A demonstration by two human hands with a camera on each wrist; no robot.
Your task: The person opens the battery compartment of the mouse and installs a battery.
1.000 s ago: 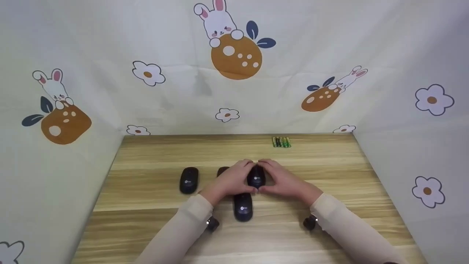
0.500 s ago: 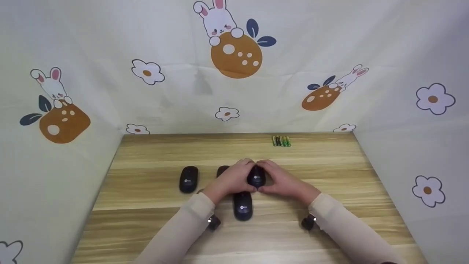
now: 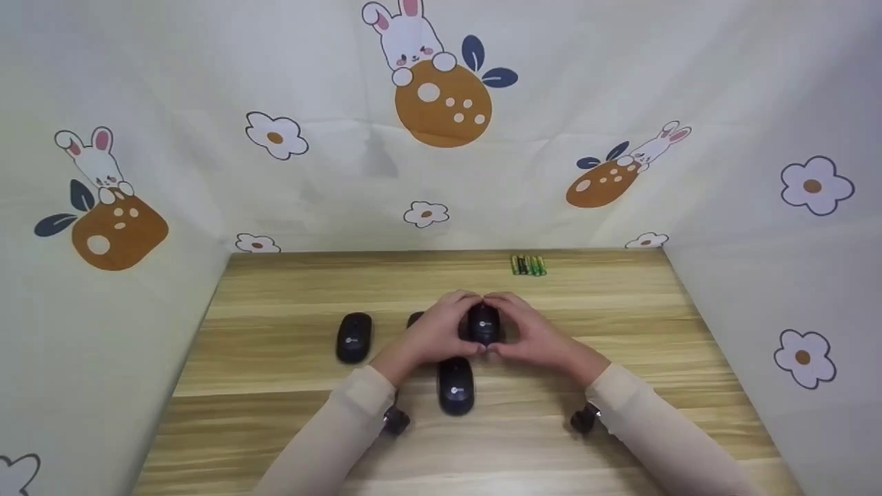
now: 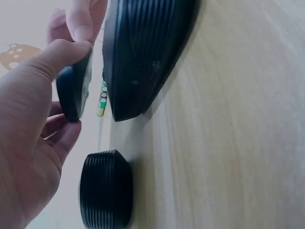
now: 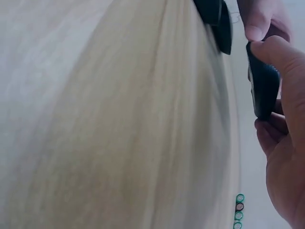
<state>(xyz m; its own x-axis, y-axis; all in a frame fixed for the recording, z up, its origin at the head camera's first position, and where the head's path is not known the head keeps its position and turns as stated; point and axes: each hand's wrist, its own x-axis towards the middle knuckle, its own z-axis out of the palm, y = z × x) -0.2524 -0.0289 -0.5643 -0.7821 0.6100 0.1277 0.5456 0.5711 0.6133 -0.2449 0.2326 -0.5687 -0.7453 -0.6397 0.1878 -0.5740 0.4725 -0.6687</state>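
Observation:
A black computer mouse (image 3: 484,325) is held between both hands, raised off the table in the wrist views. My left hand (image 3: 441,332) grips its left side, thumb at the near end and fingers at the far end. On the opposite side, my right hand (image 3: 536,337) holds the same mouse (image 5: 264,88) in a matching grip. The thumbs meet at its near end. Just nearer to me lies a second mouse (image 3: 456,387) on the table. Another mouse (image 3: 415,319) is mostly hidden behind the left hand. One more mouse (image 3: 354,337) lies farther left.
Several green and dark batteries (image 3: 528,265) lie side by side near the back of the wooden table (image 3: 310,282). Light cloth walls (image 3: 331,186) with rabbit and flower prints enclose its back and sides. Each wrist carries a small black camera (image 3: 584,418).
Both hands, still holding the mouse, have shifted slightly away from me and up. The mouse has come off the table a little. The other mice and the batteries stay put.

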